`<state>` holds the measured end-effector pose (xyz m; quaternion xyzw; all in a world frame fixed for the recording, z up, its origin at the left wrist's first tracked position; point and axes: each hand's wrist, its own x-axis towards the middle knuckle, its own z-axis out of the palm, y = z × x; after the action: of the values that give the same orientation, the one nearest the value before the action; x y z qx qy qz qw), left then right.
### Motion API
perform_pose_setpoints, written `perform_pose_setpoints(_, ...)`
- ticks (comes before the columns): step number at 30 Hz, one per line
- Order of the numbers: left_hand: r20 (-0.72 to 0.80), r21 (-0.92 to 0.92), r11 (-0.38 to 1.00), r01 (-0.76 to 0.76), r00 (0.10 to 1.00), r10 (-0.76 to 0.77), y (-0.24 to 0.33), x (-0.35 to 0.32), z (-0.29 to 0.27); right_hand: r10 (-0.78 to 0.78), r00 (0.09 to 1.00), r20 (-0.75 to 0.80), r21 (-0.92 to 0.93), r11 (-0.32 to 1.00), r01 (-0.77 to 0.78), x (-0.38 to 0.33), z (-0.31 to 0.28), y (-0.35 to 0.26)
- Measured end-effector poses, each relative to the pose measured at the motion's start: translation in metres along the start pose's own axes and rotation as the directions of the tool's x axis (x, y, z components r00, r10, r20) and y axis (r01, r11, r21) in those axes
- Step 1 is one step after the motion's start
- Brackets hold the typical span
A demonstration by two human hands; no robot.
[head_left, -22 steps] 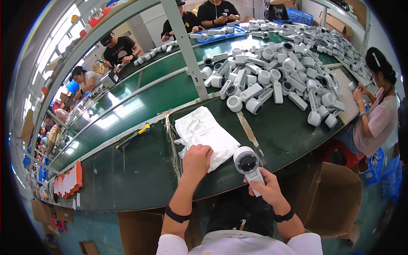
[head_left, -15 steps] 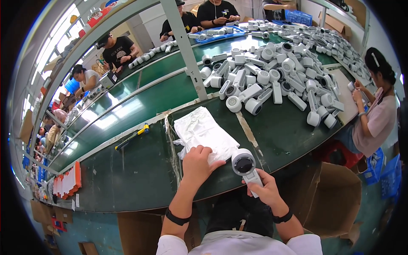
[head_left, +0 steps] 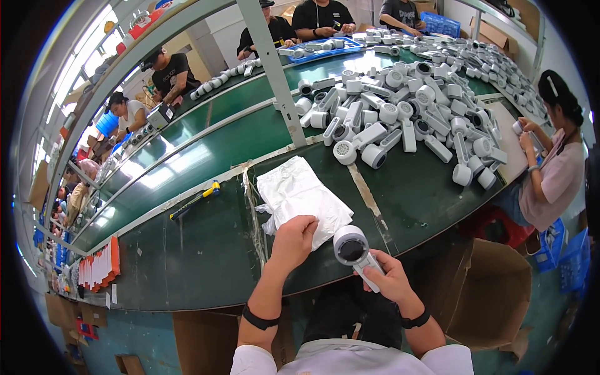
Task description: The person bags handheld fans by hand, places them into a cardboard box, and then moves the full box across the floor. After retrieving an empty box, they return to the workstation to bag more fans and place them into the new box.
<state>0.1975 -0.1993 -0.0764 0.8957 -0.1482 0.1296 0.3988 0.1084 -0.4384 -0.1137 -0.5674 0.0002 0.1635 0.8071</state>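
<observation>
My right hand (head_left: 389, 276) is wrapped round the handle of a grey-white handheld device (head_left: 351, 245). Its round head, with a dark round face, tilts up toward me above the table's near edge. Just left of it, my left hand (head_left: 294, 242) is closed, thumb and fingertips pinched together at the near edge of a stack of thin white plastic bags (head_left: 303, 194). The pinch appears to hold a fold of the top bag, though the fingers partly cover it. The stack lies flat on the dark green table (head_left: 187, 262).
A large heap of similar devices (head_left: 400, 119) covers the far right. A yellow-and-black hammer-like tool (head_left: 195, 200) lies left of the bags; orange-and-white cards (head_left: 100, 265) stand farther left. A metal post (head_left: 275, 75) rises beyond. An open carton (head_left: 487, 294) stands low right, near a seated co-worker (head_left: 553, 162).
My left hand has gone from thumb spread out on the bags to a pinch at their edge. The device in my right hand has shifted slightly left and down.
</observation>
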Motion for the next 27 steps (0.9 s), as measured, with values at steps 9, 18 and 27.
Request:
perform_pose_setpoints(9, 0.08, -0.291, 0.953, 0.084, 0.995, -0.064, 0.034, -0.018, 0.028, -0.264, 0.929, -0.259, -0.162, 0.96, 0.227, 0.033, 0.029, -0.011)
perform_pose_setpoints(18, 0.257, -0.929, 0.128, 0.346, 0.856, -0.449, 0.026, -0.018, 0.026, -0.215, 0.871, -0.441, -0.033, 0.974, 0.224, 0.064, 0.031, -0.011)
perform_pose_setpoints(27, 0.139, -0.776, 0.522, 0.354, 0.904, -0.405, 0.027, -0.019, 0.033, -0.31, 0.921, -0.236, 0.012, 0.947, 0.322, 0.017, 0.009, -0.021)
